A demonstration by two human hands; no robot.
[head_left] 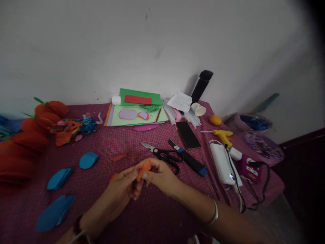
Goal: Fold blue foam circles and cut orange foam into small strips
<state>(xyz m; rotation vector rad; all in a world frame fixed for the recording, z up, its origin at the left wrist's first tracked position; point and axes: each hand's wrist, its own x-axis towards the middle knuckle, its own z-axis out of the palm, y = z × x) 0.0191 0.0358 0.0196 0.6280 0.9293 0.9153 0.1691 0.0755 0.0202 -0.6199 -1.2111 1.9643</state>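
Left hand (pixel 123 183), right hand (pixel 162 177): both pinching orange piece (pixel 144 169), seven o'clock of view. Scissors (pixel 159 152): one o'clock from piece. I advise: light pinch, edges matched before pressing, even pressure; thin-looking material likely creases if squeezed hard.

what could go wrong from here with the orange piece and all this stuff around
The orange piece, pinched between the left hand and right hand, might crease or tear if squeezed hard. The scissors lie just beyond the hands, so a forward reach could knock them. The black cord crosses the white device; snagging it might drag that device.
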